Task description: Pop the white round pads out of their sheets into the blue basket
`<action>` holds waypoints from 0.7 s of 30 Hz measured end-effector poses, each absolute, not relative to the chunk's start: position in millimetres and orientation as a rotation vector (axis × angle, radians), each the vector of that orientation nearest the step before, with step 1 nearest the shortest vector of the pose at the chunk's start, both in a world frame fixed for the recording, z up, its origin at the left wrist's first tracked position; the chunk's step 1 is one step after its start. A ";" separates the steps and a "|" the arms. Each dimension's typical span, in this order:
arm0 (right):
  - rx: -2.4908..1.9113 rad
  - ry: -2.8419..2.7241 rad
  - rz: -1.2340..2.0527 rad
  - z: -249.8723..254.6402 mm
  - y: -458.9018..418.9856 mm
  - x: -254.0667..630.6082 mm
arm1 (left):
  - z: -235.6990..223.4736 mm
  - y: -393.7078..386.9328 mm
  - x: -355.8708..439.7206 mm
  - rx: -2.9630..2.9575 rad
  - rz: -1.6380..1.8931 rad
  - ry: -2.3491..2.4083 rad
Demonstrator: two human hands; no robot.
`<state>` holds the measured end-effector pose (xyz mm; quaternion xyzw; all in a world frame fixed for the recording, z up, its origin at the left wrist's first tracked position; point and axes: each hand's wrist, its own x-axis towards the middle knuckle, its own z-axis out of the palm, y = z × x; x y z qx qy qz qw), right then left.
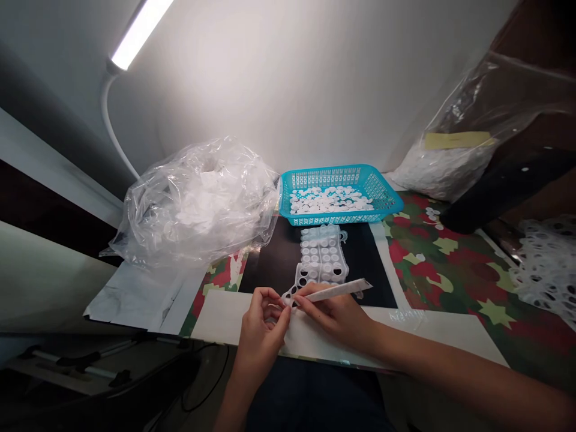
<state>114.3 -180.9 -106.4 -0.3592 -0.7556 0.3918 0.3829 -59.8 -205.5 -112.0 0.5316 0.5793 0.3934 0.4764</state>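
Note:
My left hand point(265, 324) is closed in a pinch on a small white ringed plastic piece point(288, 297) at the front edge of the dark mat. In my right hand point(342, 315) is a slim white pen-like tool point(339, 289), its back end pointing up to the right and its tip hidden by my fingers at the piece. Just beyond my hands, a white plastic sheet of round caps point(321, 249) lies on the black mat point(274, 252). Some round openings show near the sheet's front end.
A blue basket point(342, 220) holding many small white discs stands behind the mat. To its left is a large clear bag point(198, 204) of white pieces, beneath a lamp point(139, 33). Another filled bag point(450, 168) and a heap of perforated white plastic point(546, 264) are on the right.

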 end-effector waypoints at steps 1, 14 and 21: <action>-0.911 -1.929 1.002 -106.0 -181.1 114.1 | -111.8 -205.6 -59.8 1.307 0.958 1.420; -0.804 -2.065 0.899 -104.2 -181.5 115.7 | -113.6 -206.7 -60.6 1.351 0.936 1.448; -0.872 -2.167 0.828 -106.2 -182.9 116.6 | -114.8 -206.9 -61.8 1.327 0.947 1.440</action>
